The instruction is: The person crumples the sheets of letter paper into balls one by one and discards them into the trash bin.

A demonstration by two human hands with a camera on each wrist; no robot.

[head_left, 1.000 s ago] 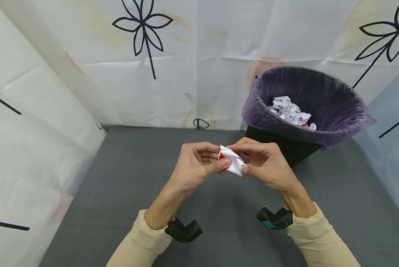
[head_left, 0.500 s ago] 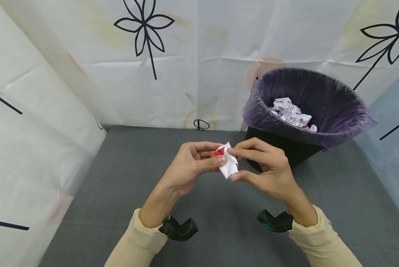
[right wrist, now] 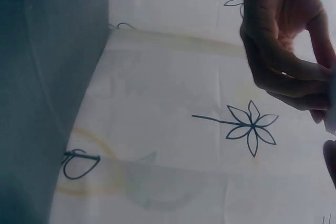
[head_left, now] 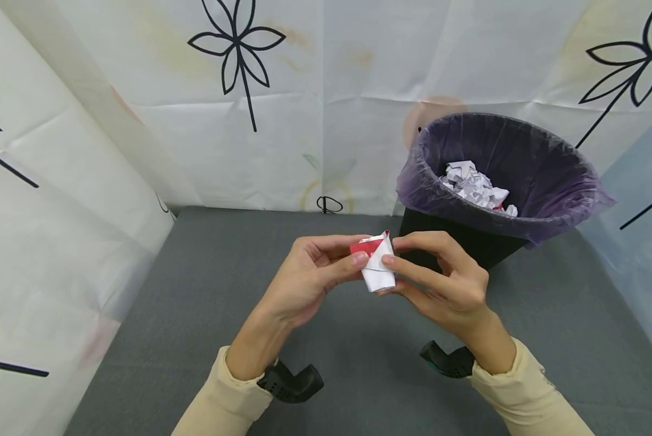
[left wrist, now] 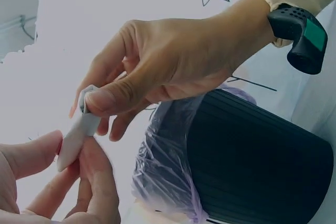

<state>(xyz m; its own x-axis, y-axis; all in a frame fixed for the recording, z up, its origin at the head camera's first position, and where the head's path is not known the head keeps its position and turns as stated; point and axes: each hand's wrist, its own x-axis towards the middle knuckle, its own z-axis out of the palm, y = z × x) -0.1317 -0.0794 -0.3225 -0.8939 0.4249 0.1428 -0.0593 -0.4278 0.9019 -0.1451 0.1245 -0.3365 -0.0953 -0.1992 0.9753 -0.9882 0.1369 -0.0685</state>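
Observation:
A small folded piece of white and red paper [head_left: 379, 272] is held up over the grey table, between both hands. My left hand [head_left: 306, 280] pinches its left side, thumb in front and fingers behind. From the right, my right hand [head_left: 456, 293] grips it with a fingertip on the front face and the thumb at the lower edge. The left wrist view shows the folded paper [left wrist: 76, 135] edge-on, with layers visible at its upper end under the right thumb. In the right wrist view, the left hand [right wrist: 281, 45] appears at the right edge, where the paper is mostly cut off.
A black bin [head_left: 462, 239] with a purple liner [head_left: 554, 221] stands at the back right, just behind the right hand. Crumpled white paper [head_left: 470, 181] lies inside it. A white cloth backdrop [head_left: 157, 139] with flower drawings borders the grey table [head_left: 222, 242].
The paper has turned more upright, so its red patch and white front face show more. My right fingers have shifted from its upper right onto its front. My left hand keeps its pinch.

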